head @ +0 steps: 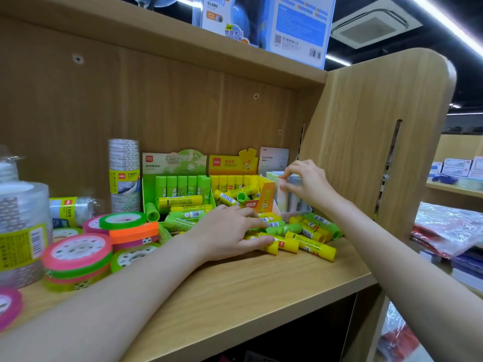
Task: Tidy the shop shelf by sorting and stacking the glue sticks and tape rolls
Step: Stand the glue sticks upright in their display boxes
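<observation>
Loose yellow glue sticks [315,245] and green glue sticks [180,222] lie in a heap on the wooden shelf [261,286]. My left hand [230,231] rests on the heap, thumb and fingers around a yellow stick [271,247]. Behind stand a green display box [173,178] and a yellow display box [235,176] with upright sticks. My right hand [304,185] pinches a pale pastel glue stick [283,190] at the grey box [296,205] on the right. Coloured tape rolls [78,253] are stacked at the left.
Tubes of clear tape [124,173] stand and lie at the left back, with a bigger clear roll pack [22,231] in front. The shelf's side panel [373,142] rises right of the grey box. A globe box [264,22] sits on the shelf above.
</observation>
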Tool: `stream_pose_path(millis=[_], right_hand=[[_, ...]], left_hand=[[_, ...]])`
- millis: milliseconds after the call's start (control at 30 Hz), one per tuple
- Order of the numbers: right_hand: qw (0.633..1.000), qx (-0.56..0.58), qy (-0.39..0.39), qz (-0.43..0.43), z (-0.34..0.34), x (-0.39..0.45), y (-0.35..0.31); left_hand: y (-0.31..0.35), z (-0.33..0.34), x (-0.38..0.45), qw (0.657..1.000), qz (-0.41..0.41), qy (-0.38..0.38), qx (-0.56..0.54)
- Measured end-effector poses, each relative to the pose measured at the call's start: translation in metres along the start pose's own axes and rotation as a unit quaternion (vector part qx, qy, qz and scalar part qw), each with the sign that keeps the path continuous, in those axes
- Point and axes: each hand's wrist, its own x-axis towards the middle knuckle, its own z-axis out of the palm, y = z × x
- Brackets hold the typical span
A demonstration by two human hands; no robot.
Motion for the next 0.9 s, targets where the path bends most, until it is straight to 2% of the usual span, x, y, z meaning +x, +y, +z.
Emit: stream_pose_path(millis=[133, 300, 367, 433, 533, 633, 733, 900], right_hand=[[1.0, -0.002, -0.026, 0.006, -0.011, -0.004, 0.005], [0.998, 0.063, 0.026, -0.016, -0.028, -0.031, -0.003], [0.992, 0.122, -0.018, -0.015, -0.036, -0.052, -0.008], [0.983, 0.157, -0.095, -0.018, -0.045, -0.077, -0.013], [0.979, 0.12, -0.165, -0.011, -0.048, -0.11, -0.012], [0.988, 0.063, -0.141, -0.018, -0.043, -0.124, -0.01], [0.99, 0.087, -0.111, -0.018, -0.036, -0.129, -0.017], [0.99, 0.097, -0.085, -0.05, -0.02, -0.126, -0.034]], left_hand=[[0.0, -0.001, -0.001, 1.0, -0.001, -0.001, -0.005], [-0.001, -0.004, -0.001, 1.0, 0.007, -0.009, -0.006], [-0.001, -0.005, -0.002, 1.0, 0.013, -0.011, -0.008], [0.001, -0.007, -0.004, 1.0, 0.014, -0.021, -0.005], [0.003, -0.01, -0.007, 0.999, 0.017, -0.039, 0.015], [0.008, -0.014, -0.011, 0.997, 0.045, -0.048, 0.051], [0.017, -0.018, -0.015, 0.995, 0.069, -0.056, 0.039], [0.012, -0.017, -0.029, 0.999, 0.033, -0.018, 0.036]])
